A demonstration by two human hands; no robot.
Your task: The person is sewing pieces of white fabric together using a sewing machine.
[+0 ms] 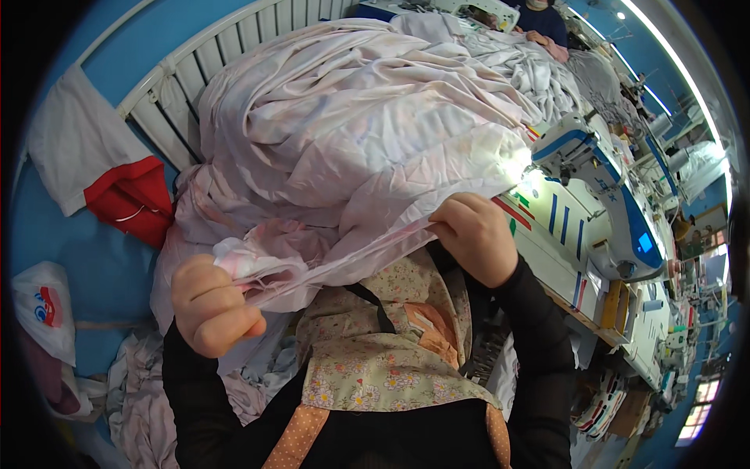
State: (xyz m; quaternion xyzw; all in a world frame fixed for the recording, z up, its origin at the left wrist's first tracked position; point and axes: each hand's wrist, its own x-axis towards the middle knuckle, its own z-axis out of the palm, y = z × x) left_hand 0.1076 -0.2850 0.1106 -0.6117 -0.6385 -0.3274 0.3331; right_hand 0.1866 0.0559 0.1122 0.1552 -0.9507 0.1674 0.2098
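Note:
A large heap of thin, pale pink-white fabric (375,117) spreads in front of me. My left hand (211,305) is closed around a bunched end of it, where frayed threads hang near the fingers. Farther right, my right hand (475,238) pinches the same cloth along its edge. Between the two hands the edge runs taut and slanting, above my flowered apron (383,375). A white and blue sewing machine (601,187) stands just beyond my right hand, its lamp shining on the fabric. Part of the cloth reaches up to the machine's needle area.
White railings (187,86) back the heap at the left. A white and red cloth (101,148) hangs there, above a white plastic bag (43,305). More fabric (141,399) lies low at the left. Another person (543,27) sits at the far right among more machines.

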